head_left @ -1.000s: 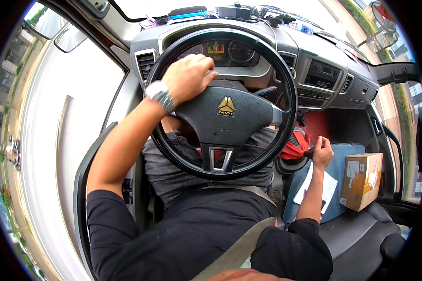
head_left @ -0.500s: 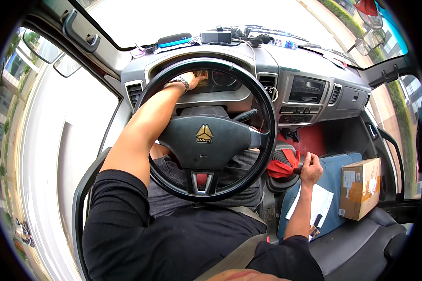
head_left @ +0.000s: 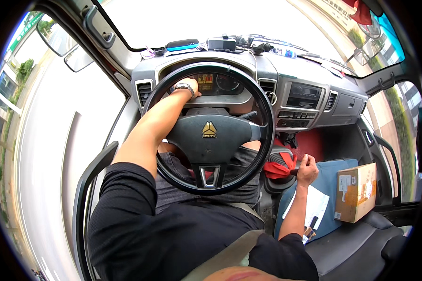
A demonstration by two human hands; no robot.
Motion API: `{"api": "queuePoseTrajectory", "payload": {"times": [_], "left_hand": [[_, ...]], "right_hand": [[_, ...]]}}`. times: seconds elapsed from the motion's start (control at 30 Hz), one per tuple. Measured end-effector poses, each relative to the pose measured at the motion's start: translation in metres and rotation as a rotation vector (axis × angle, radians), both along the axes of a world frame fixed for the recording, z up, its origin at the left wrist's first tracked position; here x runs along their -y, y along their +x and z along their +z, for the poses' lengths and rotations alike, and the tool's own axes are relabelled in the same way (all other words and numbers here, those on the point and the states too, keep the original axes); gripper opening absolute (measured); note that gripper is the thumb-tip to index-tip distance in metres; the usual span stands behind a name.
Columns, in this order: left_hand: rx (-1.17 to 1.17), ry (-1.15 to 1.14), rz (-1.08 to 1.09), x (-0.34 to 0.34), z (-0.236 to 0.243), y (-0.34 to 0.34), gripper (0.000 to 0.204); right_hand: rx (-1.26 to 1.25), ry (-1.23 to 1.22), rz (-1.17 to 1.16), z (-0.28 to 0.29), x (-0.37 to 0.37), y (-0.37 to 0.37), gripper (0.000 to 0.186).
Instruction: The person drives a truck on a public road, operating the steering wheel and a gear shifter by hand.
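Observation:
I sit in a truck cab behind a large black steering wheel [head_left: 210, 136] with a gold emblem at its hub. My left hand [head_left: 188, 90], a metal watch on its wrist, reaches over the wheel's top rim toward the instrument cluster [head_left: 215, 82]; its fingers are hidden behind the rim. My right hand [head_left: 307, 169] is closed around the knob of the gear lever, which rises from a red boot [head_left: 277, 166] beside my seat.
A cardboard box [head_left: 356, 191] and white papers [head_left: 314, 206] lie on a blue cushion on the passenger seat. The grey dashboard [head_left: 309, 100] carries a radio panel and vents, with small devices on top [head_left: 192, 45]. The driver's door window is at left.
My left hand has slid from the wheel's upper-left rim up over the top toward the gauges. My right hand stays on the gear lever. The view has tilted up.

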State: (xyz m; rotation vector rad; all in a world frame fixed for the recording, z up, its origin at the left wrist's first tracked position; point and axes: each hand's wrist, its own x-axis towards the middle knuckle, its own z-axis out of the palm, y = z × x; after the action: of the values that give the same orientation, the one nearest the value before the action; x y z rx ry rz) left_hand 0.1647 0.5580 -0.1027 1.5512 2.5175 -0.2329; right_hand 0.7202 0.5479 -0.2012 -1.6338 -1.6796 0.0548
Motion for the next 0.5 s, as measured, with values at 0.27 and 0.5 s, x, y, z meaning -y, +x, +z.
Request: {"api": "queuePoseTrajectory", "payload": {"times": [0.27,0.5], "left_hand": [[0.395,0.642,-0.442,0.140,0.087,0.065,0.026],[-0.095,1.107,-0.413,0.197,0.132,0.028,0.031]], "right_hand": [[-0.027,0.028,0.010,0.017,0.032,0.026,0.022],[0.004,-0.010,0.008,0.040,0.067,0.025,0.023]]}}
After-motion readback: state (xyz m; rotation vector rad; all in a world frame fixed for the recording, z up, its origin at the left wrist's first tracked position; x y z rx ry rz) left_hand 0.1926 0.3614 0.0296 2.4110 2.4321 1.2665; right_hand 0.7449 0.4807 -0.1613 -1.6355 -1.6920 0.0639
